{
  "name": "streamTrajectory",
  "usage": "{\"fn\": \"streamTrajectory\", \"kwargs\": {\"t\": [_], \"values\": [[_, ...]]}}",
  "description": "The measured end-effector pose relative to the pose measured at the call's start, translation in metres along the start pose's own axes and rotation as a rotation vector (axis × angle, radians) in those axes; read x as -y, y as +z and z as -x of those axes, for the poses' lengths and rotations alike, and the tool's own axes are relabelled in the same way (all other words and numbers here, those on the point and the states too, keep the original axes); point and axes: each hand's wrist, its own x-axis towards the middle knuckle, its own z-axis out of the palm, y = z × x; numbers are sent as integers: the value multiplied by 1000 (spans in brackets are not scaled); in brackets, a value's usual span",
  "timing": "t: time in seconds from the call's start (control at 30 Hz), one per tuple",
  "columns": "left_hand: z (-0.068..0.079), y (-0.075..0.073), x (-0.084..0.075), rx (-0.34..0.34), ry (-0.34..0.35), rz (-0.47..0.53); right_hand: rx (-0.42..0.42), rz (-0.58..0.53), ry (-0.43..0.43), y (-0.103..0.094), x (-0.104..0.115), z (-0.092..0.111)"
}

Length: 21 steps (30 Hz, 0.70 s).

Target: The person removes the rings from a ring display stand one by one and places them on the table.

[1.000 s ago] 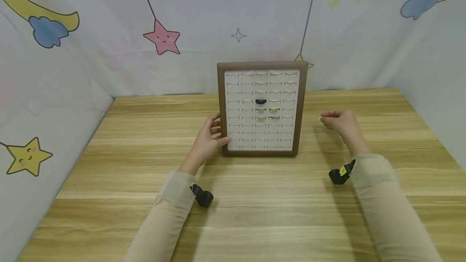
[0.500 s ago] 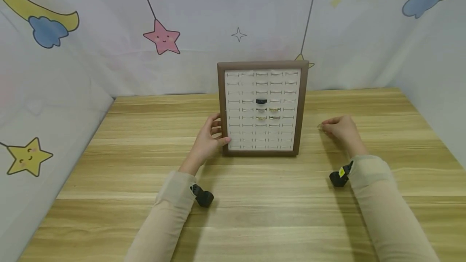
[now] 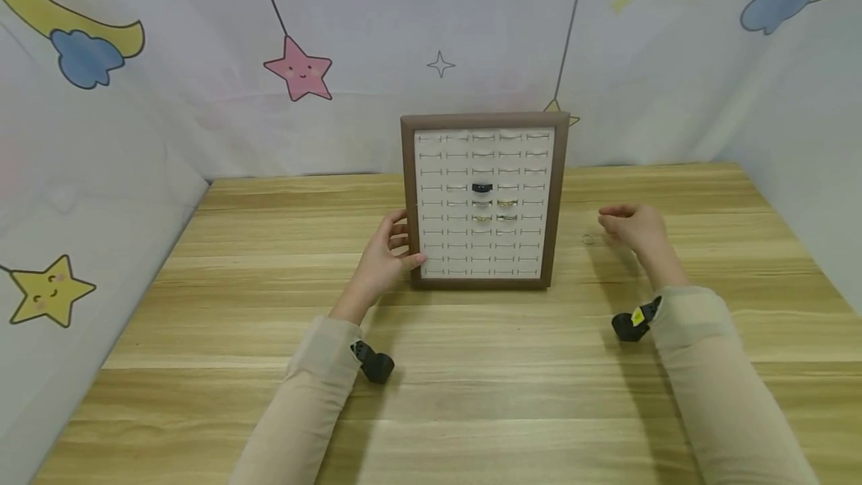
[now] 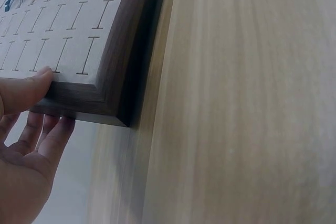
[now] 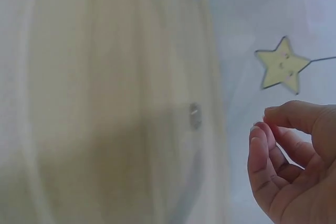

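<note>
A brown-framed ring display board [image 3: 485, 254] stands upright on the table, its white face lined with rows of slots. My left hand [image 3: 385, 259] grips its lower left edge, thumb on the front and fingers behind; in the left wrist view the thumb [image 4: 31, 88] presses the frame's corner. Several rings sit in the middle slots, among them a black ring [image 3: 482, 188] and a gold-coloured ring [image 3: 507, 203]. One thin ring [image 3: 588, 239] lies on the table right of the board. Just above and right of it, my right hand [image 3: 636, 230] hovers with loosely bent fingers, holding nothing.
The wood-grain table [image 3: 471, 380] reaches back to a pale cloth backdrop [image 3: 364, 118] printed with stars, clouds and moons. A black wrist camera [image 3: 377, 367] hangs by the left cuff, and another wrist camera [image 3: 631, 326] by the right cuff.
My right hand has lowered the pinched ring to the table, let it go, and lifted back up and slightly right. The left hand and the board have stayed put.
</note>
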Motion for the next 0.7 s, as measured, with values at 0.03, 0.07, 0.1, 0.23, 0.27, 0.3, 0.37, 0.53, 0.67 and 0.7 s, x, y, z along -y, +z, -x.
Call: {"fn": "streamTrajectory", "kwargs": {"t": [0.03, 0.07, 0.1, 0.23, 0.27, 0.3, 0.37, 0.53, 0.67, 0.7], "values": [[0, 0, 0, 0, 0, 1, -21, -8, -24, -1, 4, 1], [0, 0, 0, 0, 0, -2, -35, -13, -45, -2, 9, 3], [1, 0, 0, 1, 0, -3, -55, -22, -70, -3, 14, 5], [2, 0, 0, 2, -3, -10, -130, -27, -157, -6, 36, 16], [2, 0, 0, 2, -3, -16, -144, -20, -173, -7, 42, 20], [2, 0, 0, 1, -4, -18, -156, -16, -192, -6, 49, 23], [2, -1, 0, -1, -4, -25, -177, -8, -230, -4, 61, 30], [1, -1, 0, -2, -4, -24, -195, 9, -340, 11, 86, 45], [1, -1, 1, 2, 1, -23, -166, 69, -447, 28, 97, 51], [1, -1, 1, 3, 3, -17, -159, 92, -468, 32, 98, 51]]}}
